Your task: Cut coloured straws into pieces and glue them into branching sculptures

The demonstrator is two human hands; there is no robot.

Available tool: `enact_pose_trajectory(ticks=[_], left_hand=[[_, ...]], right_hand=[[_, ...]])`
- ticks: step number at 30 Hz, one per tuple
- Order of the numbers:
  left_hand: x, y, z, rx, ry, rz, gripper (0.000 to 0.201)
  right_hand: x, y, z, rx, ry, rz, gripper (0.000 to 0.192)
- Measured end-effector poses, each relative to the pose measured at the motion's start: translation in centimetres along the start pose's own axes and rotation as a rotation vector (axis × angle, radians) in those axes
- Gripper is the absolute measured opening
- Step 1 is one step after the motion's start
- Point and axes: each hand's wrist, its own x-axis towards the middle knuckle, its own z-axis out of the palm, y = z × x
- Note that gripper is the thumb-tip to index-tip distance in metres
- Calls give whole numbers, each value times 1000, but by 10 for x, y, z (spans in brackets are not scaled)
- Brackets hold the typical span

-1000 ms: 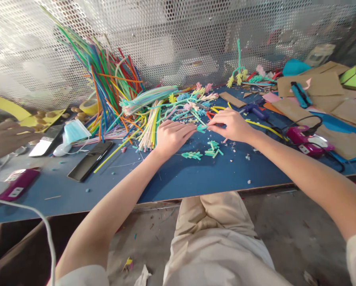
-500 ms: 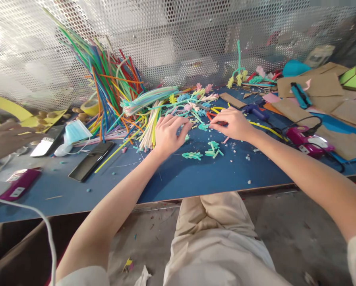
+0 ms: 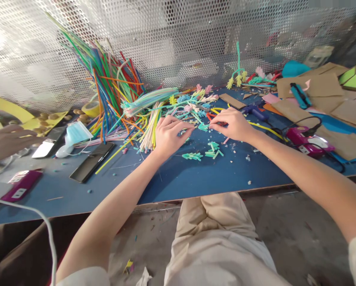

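Note:
My right hand (image 3: 230,125) pinches the right end of a small turquoise sprig of pipe cleaner (image 3: 203,126) just above the table. My left hand (image 3: 172,134) is close by on its left, thumb and forefinger drawn together; whatever sits between those tips is too small to make out. Nearer to me lie a leaf-shaped turquoise cluster (image 3: 192,156) and a loose heap of short cut pipe cleaner pieces (image 3: 213,149). A bundle of cream and yellow pipe cleaners (image 3: 149,133) rests against the left hand's far side.
Long coloured pipe cleaners (image 3: 109,87) pile up at the back left, near a black phone (image 3: 92,162). A purple glue gun (image 3: 257,113), a magenta device (image 3: 307,141) and brown card (image 3: 312,89) lie rightward. Another person's hand (image 3: 9,143) is at far left. A perforated metal panel (image 3: 190,35) closes the back.
My left fingertips have moved slightly right, nearer the turquoise sprig. My right hand keeps its pinch almost unmoved. The other person's hand has shifted a little.

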Motion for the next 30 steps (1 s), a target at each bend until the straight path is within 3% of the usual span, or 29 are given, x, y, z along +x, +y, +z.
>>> enact_pose_trajectory(ticks=[17, 30], left_hand=[[1, 4, -5, -12, -4, 42, 17], [1, 3, -1, -14, -12, 5, 18]], right_hand=[[0, -1, 2, 2, 7, -18, 28], [-1, 16, 7, 56, -120, -25, 23]])
